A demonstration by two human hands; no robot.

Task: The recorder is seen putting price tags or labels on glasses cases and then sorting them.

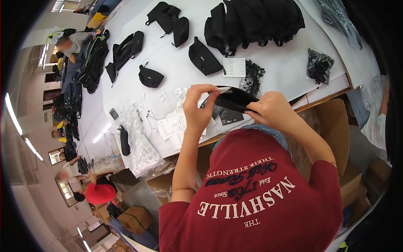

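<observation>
A small black pouch [235,97] is stretched between my hands over the table's near edge, its mouth spread apart. Its left end is pinched by my left hand [198,104], where a white piece [224,89] shows at the fingertips; I cannot tell if it is a tag. On the pouch's right end, my right hand [270,110] has its fingers closed. Under them lie black cards [231,117] and a spread of white paper tags [173,126]. Just beyond the pouch sits a bundle of black cords [252,77] beside a white printed sheet [234,67].
Several black pouches [204,56] lie across the white table [176,71], with a large pile [260,25] at the far side. Clear plastic bags [136,147] hang over the near edge at left. Cardboard boxes [331,134] stand below at right. Other people work along the left.
</observation>
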